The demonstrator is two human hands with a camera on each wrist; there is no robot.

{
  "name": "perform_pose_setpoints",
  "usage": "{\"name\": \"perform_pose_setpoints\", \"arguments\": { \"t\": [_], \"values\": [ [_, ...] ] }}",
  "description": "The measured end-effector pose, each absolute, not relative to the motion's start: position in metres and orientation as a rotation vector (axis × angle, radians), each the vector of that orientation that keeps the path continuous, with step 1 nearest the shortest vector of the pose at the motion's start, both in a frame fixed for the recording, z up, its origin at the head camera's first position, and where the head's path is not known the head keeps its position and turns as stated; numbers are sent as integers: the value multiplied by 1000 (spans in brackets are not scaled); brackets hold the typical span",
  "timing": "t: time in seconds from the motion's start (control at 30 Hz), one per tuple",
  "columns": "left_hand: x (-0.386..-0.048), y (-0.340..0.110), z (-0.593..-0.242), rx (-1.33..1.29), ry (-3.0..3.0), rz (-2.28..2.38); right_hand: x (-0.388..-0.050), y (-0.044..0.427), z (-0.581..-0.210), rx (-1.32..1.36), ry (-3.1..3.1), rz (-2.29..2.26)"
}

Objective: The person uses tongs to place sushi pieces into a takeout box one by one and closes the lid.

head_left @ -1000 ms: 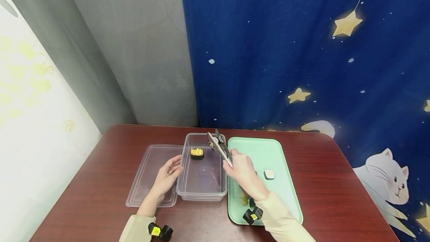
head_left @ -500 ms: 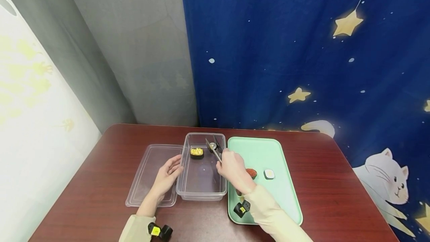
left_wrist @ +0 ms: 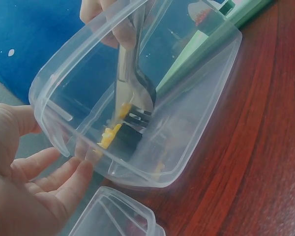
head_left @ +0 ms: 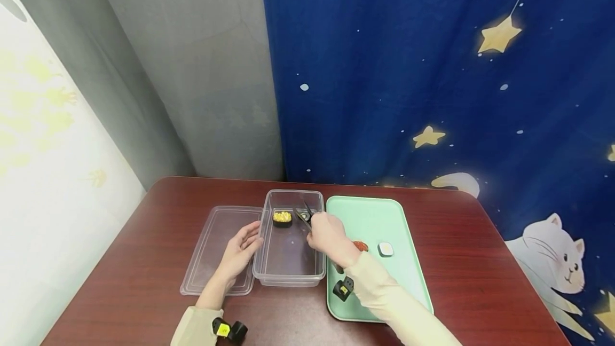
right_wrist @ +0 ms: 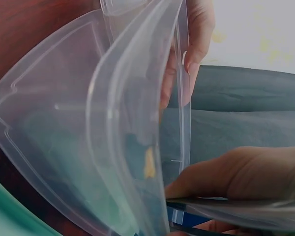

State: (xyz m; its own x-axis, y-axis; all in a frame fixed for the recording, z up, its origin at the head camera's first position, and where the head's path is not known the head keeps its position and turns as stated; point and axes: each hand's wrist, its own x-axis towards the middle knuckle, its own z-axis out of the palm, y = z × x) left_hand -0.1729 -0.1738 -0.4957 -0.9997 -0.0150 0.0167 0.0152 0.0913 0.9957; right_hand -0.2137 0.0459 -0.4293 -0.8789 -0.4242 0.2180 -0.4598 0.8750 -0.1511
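Observation:
In the head view a clear plastic box (head_left: 289,280) stands on the table, a yellow-topped sushi piece (head_left: 282,219) inside near its back left. My right hand (head_left: 331,236) grips metal tongs (head_left: 302,220), whose tips are down in the box around a dark-rimmed roll (head_left: 305,216) at the back right. The left wrist view shows the tongs (left_wrist: 129,73) beside the yellow-topped piece (left_wrist: 119,139). My left hand (head_left: 239,250) touches the box's left wall, thumb and fingers loosely spread.
A clear lid (head_left: 216,250) lies left of the box, partly behind my left hand. On the right is a green tray (head_left: 403,282) with a white square roll (head_left: 385,249) and a red-topped piece (head_left: 360,246), partly covered by my right arm.
My right hand has moved left and lowered the tongs with the roll into the box. The red-topped piece has come into sight on the tray. My left hand has stayed in place.

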Motion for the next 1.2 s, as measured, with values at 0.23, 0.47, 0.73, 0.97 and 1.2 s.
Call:
{"name": "perform_pose_setpoints", "arguments": {
  "t": [0.23,0.47,0.73,0.97,1.2],
  "values": [
    [-174,-174,-498,9,-2296,-2105,-220,45,-426,702,-2962,316],
    [-173,-174,-498,19,-2311,-2087,-218,50,-426,671,-2966,379],
    [-174,-175,-500,20,-2303,-2101,-211,66,-424,542,-2890,640],
    [-175,-175,-502,41,-2292,-2125,-197,98,-412,438,-2817,792],
    [-174,-174,-500,9,-2290,-2100,-186,138,-417,453,-2788,846]
  ]
}}
